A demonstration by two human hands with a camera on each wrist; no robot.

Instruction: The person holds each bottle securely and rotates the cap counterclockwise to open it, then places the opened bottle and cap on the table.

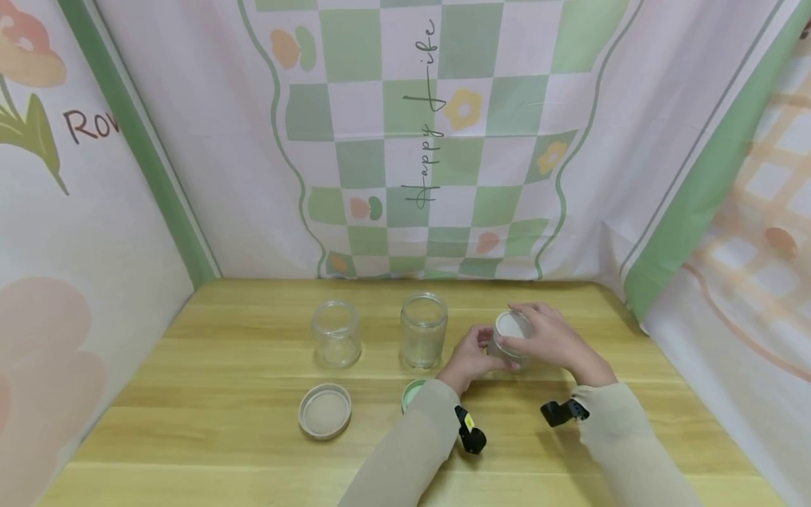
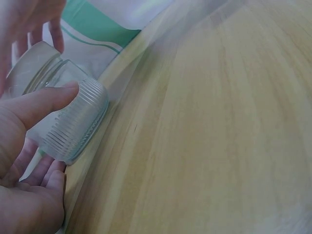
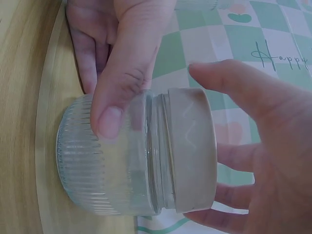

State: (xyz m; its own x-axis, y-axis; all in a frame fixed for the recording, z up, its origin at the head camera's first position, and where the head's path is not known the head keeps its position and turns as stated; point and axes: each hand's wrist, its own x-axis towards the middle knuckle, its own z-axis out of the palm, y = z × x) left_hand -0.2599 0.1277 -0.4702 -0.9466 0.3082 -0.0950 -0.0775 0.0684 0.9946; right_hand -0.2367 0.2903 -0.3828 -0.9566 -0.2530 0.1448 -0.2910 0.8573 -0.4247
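Observation:
A ribbed glass jar [image 3: 97, 161] stands at the table's right side, with a whitish lid [image 3: 192, 151] on its mouth. Bare glass shows between the lid's lower edge and the jar's shoulder. My left hand [image 1: 472, 359] grips the jar low down, thumb along the ribbed side and fingers opposite. Over the top, my right hand [image 1: 554, 338] has its fingers curled round the lid. In the right wrist view its thumb appears slightly off the lid's edge. The left wrist view shows the lidded jar from the other side.
Two lidless glass jars, a shorter one [image 1: 336, 345] and a taller one [image 1: 424, 341], stand left of my hands. In front lie a beige lid [image 1: 325, 412], inside facing up, and a green lid [image 1: 412, 393] partly covered by my left sleeve. Patterned curtains enclose the wooden table [image 1: 234, 394].

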